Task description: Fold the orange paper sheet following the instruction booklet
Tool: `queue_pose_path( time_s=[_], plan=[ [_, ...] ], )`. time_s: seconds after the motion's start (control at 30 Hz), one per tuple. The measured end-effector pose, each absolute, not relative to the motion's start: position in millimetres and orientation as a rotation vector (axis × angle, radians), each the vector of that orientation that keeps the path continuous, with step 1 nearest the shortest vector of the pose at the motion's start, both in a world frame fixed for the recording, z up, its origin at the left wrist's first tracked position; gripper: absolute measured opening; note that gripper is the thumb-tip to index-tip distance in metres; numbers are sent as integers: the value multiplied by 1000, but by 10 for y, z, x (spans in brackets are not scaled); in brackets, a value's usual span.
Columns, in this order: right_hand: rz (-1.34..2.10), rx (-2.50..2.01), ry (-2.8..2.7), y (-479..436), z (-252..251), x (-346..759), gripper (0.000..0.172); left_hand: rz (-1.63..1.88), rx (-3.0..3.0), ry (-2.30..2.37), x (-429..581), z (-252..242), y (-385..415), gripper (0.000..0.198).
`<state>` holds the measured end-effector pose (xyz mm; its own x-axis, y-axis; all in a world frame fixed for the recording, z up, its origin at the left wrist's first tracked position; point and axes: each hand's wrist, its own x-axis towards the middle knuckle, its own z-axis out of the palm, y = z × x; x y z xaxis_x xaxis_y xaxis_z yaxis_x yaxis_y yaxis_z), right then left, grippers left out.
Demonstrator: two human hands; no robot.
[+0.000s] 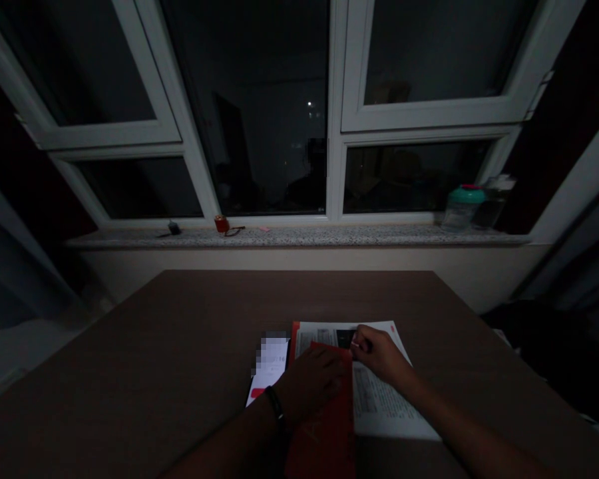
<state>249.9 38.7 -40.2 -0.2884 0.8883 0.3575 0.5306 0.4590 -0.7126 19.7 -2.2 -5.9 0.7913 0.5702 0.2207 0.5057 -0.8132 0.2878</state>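
Note:
A book or magazine with printed text and pictures lies on the table. Over its left part lies a red cover or booklet with faint lettering; whether the two are joined I cannot tell. My left hand, a dark band at its wrist, rests on the red piece with fingers stretched out. Near the top corner of the red piece, my right hand is closed in a pinch over the printed page. What its fingertips hold, if anything, is too dark and small to make out. Left of the book is a lit phone, partly behind my left arm.
The brown table reaches toward a speckled windowsill. On the sill stand a small red jar, a small dark object and a clear container with a teal lid. Dark fabric lies beyond the table's right edge.

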Motion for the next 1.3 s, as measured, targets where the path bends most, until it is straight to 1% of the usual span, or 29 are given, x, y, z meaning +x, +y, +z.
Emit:
queue_pose_path(
  time_s=[0.1,0.2,0.37,0.57,0.83,0.93,1.13,1.23,1.3],
  plan=[
    [633,-1191,-1934,386,-411,2507,20,447,2763,853,197,-52,-30,29],
    [694,-1113,-2025,348,-406,2514,22,454,2761,845,200,-41,-34,34],
    [710,-1034,-2101,313,-391,2506,25,443,2780,829,200,-52,-21,34],
    [530,-1163,-1990,380,-396,2501,22,425,2787,838,199,-67,-12,30],
    [303,-1128,-2010,328,-367,2508,20,434,2773,810,181,-20,-35,28],
    [330,-1019,-2047,288,-383,2519,18,448,2739,825,170,-4,-50,33],
    [298,-733,-2331,202,-344,2531,13,415,2664,761,140,23,-51,58],
    [253,-685,-2394,204,-334,2522,15,408,2665,767,128,-5,-38,63],
    [204,-710,-2399,236,-348,2517,19,408,2672,757,125,-24,-33,61]
  ],
)
